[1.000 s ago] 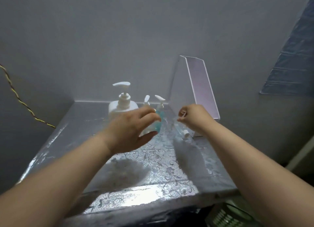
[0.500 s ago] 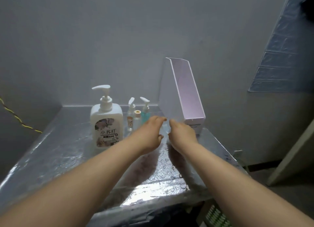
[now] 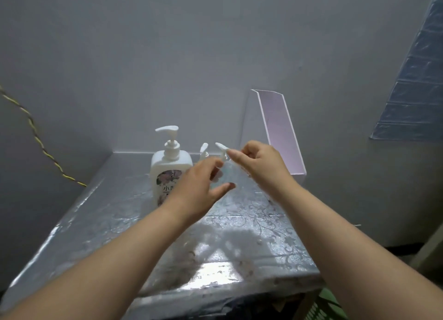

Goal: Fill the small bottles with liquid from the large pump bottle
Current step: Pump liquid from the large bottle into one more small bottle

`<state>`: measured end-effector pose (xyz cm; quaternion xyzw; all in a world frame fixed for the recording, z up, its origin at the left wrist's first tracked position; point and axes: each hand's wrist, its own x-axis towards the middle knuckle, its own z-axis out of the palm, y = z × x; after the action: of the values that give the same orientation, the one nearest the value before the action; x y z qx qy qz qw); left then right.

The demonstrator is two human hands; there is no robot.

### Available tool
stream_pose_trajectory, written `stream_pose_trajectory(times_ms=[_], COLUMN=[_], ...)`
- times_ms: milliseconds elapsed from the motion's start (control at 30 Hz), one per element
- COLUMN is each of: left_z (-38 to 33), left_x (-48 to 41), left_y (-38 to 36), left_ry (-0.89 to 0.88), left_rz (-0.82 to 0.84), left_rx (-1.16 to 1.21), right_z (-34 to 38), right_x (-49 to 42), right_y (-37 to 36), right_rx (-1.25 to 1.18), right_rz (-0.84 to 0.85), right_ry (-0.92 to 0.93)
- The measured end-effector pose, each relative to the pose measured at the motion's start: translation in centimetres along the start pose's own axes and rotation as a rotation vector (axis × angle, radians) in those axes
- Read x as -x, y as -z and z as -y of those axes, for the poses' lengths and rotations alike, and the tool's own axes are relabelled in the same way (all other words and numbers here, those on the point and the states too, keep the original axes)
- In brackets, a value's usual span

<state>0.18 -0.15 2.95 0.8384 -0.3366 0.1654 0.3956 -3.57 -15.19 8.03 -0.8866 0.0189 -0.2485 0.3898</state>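
Observation:
The large white pump bottle (image 3: pixel 170 168) with a flowered label stands at the back of the table. Just right of it are two small bottles, of which only the white pump heads (image 3: pixel 204 148) (image 3: pixel 221 146) show above my hands. My left hand (image 3: pixel 199 188) is raised in front of them, thumb and fingers curved around a small clear bottle (image 3: pixel 226 174) that is hard to make out. My right hand (image 3: pixel 260 164) is beside it, fingertips pinched together at the clear bottle's top. What they pinch is too small to tell.
A pale pink file holder (image 3: pixel 278 130) stands upright at the back right, close behind my right hand. The table (image 3: pixel 100 214) has a shiny patterned cover and sits against grey walls. A yellow cable (image 3: pixel 40 144) hangs on the left wall.
The view has tilted. Both hands have lifted off the table together and now work on the small clear bottle in the air, in front of the standing small bottles.

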Motion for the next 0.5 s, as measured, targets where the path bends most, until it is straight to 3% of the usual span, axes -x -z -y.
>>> stream_pose_trajectory(times_ms=[167,300,500], left_z=[2.1,3.3,4.6], left_x=[0.8,1.9,3.0], left_y=[3.8,5.7,7.1], left_ry=[0.033,0.049,0.000], left_rz=[0.106,0.114,0.082], left_rx=[0.098,0.071,-0.039], right_z=[2.4,3.0,4.0], right_x=[-0.4,-1.0,-1.0], right_y=[-1.2,-1.5,-2.9], right_rx=[0.093,-0.066,0.067], right_rz=[0.182,0.471,0.520], right_ry=[0.198,0.158,0.214])
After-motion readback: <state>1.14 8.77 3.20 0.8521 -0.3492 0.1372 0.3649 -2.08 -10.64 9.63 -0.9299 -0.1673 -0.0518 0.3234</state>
